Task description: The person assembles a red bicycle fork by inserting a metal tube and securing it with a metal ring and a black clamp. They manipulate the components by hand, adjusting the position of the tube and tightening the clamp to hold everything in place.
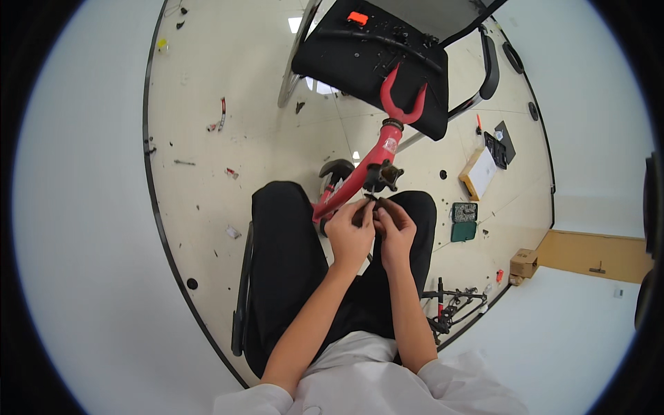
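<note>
A red bicycle frame (356, 176) stretches between my knees and a black chair, its forked end resting at the seat edge. At its middle sits a dark metal part with several arms (384, 175). Just below that part, my left hand (349, 234) and my right hand (396, 236) are close together, thumbs and fingertips pinched. Between the fingertips is a small dark piece (371, 198), too small to name. Both hands appear closed on it, right beside the frame.
On the black chair (339, 59) lie a dark bar (377, 38), an orange-red item (357, 18) and small loose parts. To the right on the floor are an open green case (464, 231), a white-topped box (478, 173) and black bicycle parts (453, 308). Small scraps are scattered at left.
</note>
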### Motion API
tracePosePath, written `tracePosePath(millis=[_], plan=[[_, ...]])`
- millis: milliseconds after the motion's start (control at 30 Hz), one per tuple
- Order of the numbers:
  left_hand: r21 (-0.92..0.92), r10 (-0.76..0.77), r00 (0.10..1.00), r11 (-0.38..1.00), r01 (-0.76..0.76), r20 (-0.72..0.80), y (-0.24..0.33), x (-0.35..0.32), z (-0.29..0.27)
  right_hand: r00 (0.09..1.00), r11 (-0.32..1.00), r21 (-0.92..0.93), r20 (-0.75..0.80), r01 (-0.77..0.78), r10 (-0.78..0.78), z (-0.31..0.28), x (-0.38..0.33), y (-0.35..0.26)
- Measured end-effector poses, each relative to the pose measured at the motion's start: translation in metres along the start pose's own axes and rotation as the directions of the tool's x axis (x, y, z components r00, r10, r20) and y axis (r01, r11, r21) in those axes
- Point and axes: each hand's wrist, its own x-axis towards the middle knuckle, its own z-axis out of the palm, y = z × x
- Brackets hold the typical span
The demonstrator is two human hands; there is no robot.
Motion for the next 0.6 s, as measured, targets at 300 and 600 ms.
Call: tracePosePath(millis=[300, 600], plan=[[-0.373, -0.371, 0.926, 0.871, 0.32, -0.073, 0.011, 0.007, 0.002, 0.996, 0.991, 0.109, 0.059, -0.074, 0.068, -0.028, 0.02, -0.009], [0.001, 0.022, 0.999, 1.0, -0.022, -0.047, 0.015, 0.011, -0.001, 0.993, 0.996, 0.03, 0.089, 0.079, -0.082, -0.045, 0.094, -0.063]])
